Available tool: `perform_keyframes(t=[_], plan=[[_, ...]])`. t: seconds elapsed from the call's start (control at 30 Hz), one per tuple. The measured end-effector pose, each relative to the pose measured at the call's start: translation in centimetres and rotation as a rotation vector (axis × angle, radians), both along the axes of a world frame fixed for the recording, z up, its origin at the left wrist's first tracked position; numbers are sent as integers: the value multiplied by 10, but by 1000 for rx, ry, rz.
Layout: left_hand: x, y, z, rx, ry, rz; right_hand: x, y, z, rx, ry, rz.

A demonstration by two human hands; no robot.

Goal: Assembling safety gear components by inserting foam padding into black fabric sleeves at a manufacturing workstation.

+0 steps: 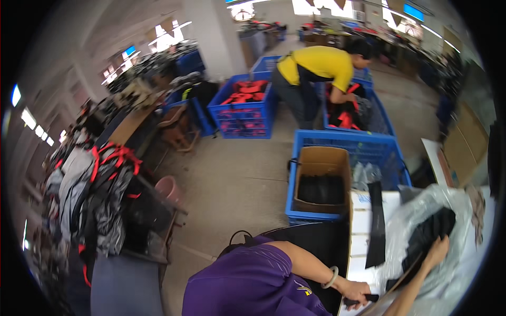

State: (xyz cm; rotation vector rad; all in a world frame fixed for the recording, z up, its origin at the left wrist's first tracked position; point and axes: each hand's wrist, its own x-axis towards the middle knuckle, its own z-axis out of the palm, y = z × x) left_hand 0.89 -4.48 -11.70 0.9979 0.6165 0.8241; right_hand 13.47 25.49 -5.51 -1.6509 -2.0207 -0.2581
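My left hand (pixel 356 294), with a pale bracelet on its wrist, is closed around a short black item like a handle (pixel 371 298); its kind is not clear. My right hand (pixel 436 254) reaches into a clear plastic bag (pixel 392 255) and rests at the edge of black pieces (pixel 421 234), which look like fabric. Its fingers are bent, but blur hides whether they grip a piece. A black strip (pixel 376 226) lies across a white surface with dividing lines (pixel 360 245), left of the bag.
Beyond the work surface, a blue crate (pixel 292 197) holds a cardboard box (pixel 324 155). A co-worker in a yellow shirt (pixel 321 60) bends over another blue crate (pixel 382 113). Grey and black garments (pixel 79 179) with red straps are heaped at left, beside a pink bucket (pixel 167 189).
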Motion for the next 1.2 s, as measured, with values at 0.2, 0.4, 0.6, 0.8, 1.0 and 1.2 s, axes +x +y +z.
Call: perform_keyframes(t=[0.2, 0.4, 0.6, 0.8, 1.0, 1.2], plan=[[-10, 6, 16, 7, 275, 83, 0, 40, 3, 16, 182, -18], [-17, 8, 39, 49, 221, 151, 19, 11, 66, 19, 481, 163], [-109, 13, 107, 679, 218, 583, -26, -138, 117, -625, 779, 509], [-162, -9, 160, 98, -197, 629, -65, -207, 96, -910, 895, 666], [-141, -4, 142, -7, -137, 378, -19, -282, 82, -1047, 989, 346], [-113, -15, 126, -123, -110, 273, -9, -340, 53, -976, 1139, 161]])
